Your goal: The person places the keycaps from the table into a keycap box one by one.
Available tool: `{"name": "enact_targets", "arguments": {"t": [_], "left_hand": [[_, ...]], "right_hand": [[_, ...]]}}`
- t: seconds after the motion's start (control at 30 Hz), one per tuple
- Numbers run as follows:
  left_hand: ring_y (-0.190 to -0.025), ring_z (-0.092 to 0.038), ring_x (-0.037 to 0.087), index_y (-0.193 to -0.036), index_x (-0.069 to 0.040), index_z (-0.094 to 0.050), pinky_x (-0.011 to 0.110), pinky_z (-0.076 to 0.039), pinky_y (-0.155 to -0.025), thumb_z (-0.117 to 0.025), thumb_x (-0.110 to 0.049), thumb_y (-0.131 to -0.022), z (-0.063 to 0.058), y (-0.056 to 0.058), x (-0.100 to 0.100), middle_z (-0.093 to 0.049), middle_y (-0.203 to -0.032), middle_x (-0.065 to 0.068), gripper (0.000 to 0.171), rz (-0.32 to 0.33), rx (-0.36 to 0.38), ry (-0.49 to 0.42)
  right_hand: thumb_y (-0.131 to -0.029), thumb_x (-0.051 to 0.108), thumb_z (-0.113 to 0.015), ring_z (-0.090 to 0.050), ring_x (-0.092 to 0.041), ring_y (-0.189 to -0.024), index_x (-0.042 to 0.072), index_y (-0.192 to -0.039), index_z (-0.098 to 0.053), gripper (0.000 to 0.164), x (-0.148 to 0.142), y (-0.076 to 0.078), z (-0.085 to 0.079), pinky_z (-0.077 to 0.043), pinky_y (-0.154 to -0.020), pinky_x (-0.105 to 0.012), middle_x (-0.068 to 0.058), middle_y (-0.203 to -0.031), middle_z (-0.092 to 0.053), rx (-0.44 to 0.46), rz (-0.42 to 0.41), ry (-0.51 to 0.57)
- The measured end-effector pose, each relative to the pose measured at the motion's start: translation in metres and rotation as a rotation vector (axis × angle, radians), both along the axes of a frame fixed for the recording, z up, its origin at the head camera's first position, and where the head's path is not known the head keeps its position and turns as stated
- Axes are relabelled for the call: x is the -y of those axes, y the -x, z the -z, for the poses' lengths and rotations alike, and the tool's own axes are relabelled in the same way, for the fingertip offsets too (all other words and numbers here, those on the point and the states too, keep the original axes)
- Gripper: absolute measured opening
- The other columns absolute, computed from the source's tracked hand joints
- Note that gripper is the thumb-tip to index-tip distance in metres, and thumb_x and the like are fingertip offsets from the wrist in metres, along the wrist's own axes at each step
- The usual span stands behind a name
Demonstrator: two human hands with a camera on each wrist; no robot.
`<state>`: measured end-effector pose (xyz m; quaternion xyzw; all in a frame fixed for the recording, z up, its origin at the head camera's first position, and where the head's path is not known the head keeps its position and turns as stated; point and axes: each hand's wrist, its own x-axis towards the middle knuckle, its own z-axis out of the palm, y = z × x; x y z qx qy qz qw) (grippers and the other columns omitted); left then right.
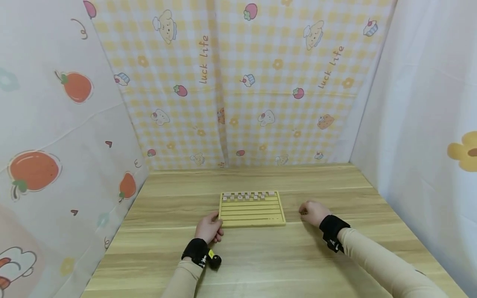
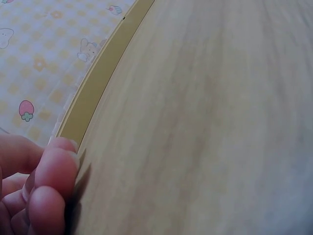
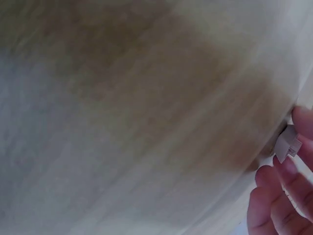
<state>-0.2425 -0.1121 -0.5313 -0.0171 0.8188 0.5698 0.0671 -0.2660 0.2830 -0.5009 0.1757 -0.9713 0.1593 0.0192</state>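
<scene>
A yellow board (image 1: 249, 212) with raised lengthwise ridges lies on the table. Small pale keycap-like pieces (image 1: 240, 198) stand in two rows along its far side. At the board's near left corner, my left hand (image 1: 209, 228) grips the edge, and in the left wrist view its curled fingers (image 2: 56, 171) lie against the board's yellow side (image 2: 98, 83). To the right of the board, my right hand (image 1: 314, 212) is low over the table. Between its thumb and fingers it pinches one small pale keycap-like piece (image 3: 287, 143), clearest in the right wrist view.
The wood-grain table (image 1: 261, 256) reaches back to a yellow checked cloth (image 1: 238, 124). White printed cloth (image 1: 74, 136) hangs on the left, and another white cloth (image 1: 421, 124) on the right. Both wrists carry black straps (image 1: 331, 229) with small cameras.
</scene>
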Motion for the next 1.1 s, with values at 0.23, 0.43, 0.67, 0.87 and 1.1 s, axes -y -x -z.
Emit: {"name": "enact_targets", "arguments": {"t": [0.23,0.43,0.67,0.87,1.1], "left_hand": [[-0.041,-0.056,0.012,-0.142,0.007,-0.041,0.025,-0.048,-0.039,-0.054,-0.01,-0.095,-0.001,0.001,0.001,-0.063,-0.058,0.005,0.052,0.004,-0.003,-0.006],[-0.041,-0.056,0.012,-0.142,0.006,-0.042,0.025,-0.048,-0.038,-0.054,-0.009,-0.094,-0.001,0.0,0.003,-0.062,-0.058,0.005,0.052,-0.003,-0.006,-0.002],[-0.041,-0.056,0.012,-0.142,0.007,-0.042,0.025,-0.048,-0.038,-0.054,-0.01,-0.094,-0.001,-0.002,0.002,-0.062,-0.058,0.005,0.052,0.004,-0.013,-0.014],[-0.041,-0.056,0.012,-0.142,0.008,-0.04,0.026,-0.048,-0.039,-0.054,-0.009,-0.095,-0.001,-0.002,0.003,-0.062,-0.058,0.005,0.052,0.013,-0.015,-0.016],[-0.04,-0.055,0.012,-0.142,0.008,-0.041,0.026,-0.048,-0.039,-0.054,-0.009,-0.095,0.001,0.0,0.004,-0.062,-0.058,0.005,0.052,0.017,-0.014,-0.032]], "right_hand": [[-0.081,0.002,-0.069,-0.061,-0.021,-0.076,0.004,-0.087,-0.071,0.007,0.0,0.004,-0.004,-0.051,-0.069,-0.038,-0.004,-0.082,-0.066,0.042,0.013,0.102],[-0.094,0.004,-0.058,-0.065,-0.024,-0.086,-0.016,-0.117,-0.059,0.03,0.007,0.024,-0.023,-0.055,-0.076,-0.034,-0.028,-0.105,-0.063,0.324,0.054,0.639],[-0.101,0.003,-0.049,-0.064,-0.02,-0.101,-0.016,-0.143,-0.03,0.049,0.021,0.042,-0.046,-0.049,-0.095,-0.034,-0.026,-0.127,-0.051,0.609,0.055,1.255],[-0.101,0.002,-0.047,-0.063,-0.02,-0.104,-0.015,-0.143,-0.03,0.048,0.034,0.049,-0.051,-0.047,-0.099,-0.034,-0.014,-0.119,-0.056,0.679,0.05,1.334],[-0.1,0.003,-0.05,-0.058,-0.02,-0.109,-0.015,-0.14,-0.035,0.047,0.049,0.05,-0.057,-0.042,-0.104,-0.038,-0.031,-0.139,-0.041,0.597,0.066,1.188]]}}
